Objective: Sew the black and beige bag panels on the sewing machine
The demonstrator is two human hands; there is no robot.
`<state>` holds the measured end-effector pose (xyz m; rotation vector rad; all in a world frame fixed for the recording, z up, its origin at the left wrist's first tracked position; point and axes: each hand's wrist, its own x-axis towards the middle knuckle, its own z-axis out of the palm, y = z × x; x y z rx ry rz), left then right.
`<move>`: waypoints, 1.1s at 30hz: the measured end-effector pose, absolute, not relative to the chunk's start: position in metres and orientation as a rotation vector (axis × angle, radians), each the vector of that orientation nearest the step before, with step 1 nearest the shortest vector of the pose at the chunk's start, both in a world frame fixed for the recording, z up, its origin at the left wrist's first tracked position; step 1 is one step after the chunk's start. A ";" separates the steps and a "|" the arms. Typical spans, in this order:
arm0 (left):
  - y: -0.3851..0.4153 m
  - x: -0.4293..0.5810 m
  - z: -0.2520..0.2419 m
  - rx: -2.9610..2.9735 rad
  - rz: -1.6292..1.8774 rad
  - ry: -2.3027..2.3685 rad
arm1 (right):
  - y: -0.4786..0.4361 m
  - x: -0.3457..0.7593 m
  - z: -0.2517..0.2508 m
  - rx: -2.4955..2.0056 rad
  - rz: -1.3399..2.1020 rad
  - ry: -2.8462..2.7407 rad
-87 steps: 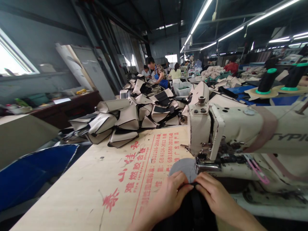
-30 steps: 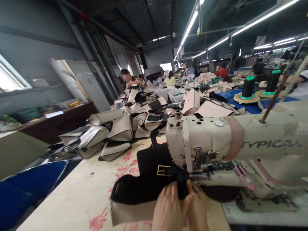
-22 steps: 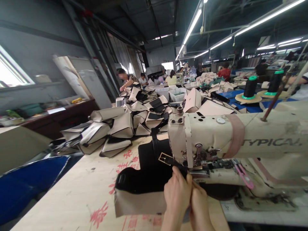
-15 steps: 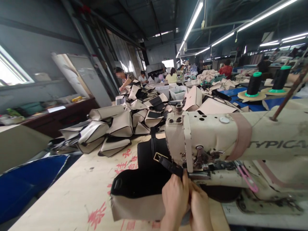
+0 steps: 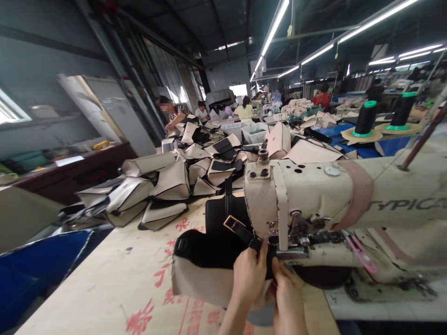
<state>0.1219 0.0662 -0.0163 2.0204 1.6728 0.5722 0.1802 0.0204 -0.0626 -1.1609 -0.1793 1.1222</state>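
Observation:
A beige and black handbag (image 5: 204, 281) lies on the wooden board, its edge under the head of a cream sewing machine (image 5: 263, 200). Its black buckle strap (image 5: 246, 235), with a gold-coloured buckle, slants toward the needle area. My left hand (image 5: 248, 272) is closed, index finger and thumb pressing the strap's lower end against the bag. Close beside it, my right hand (image 5: 288, 291) is closed on the edge of the handbag. The needle and the exact stitching spot are hidden behind the machine head and fingers.
Many beige and black bags (image 5: 171, 179) are heaped beyond the board (image 5: 115, 274). Black thread cones (image 5: 366, 118) stand behind the machine. Pink snips (image 5: 361, 253) rest on its arm. Blue sheeting (image 5: 38, 260) hangs at left. Another person (image 5: 174, 114) works at the back.
My hands have drawn a little apart, the right shifting slightly right and down. The handbag's left end has swung right and up. The camera view has shifted slightly.

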 end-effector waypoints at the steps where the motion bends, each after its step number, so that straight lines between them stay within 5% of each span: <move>1: 0.066 0.122 -0.016 2.025 0.574 1.679 | 0.020 0.182 -0.061 -1.143 1.186 -0.134; 33: 0.070 0.127 -0.008 2.007 0.467 1.845 | 0.025 0.188 -0.056 -1.265 1.119 -0.223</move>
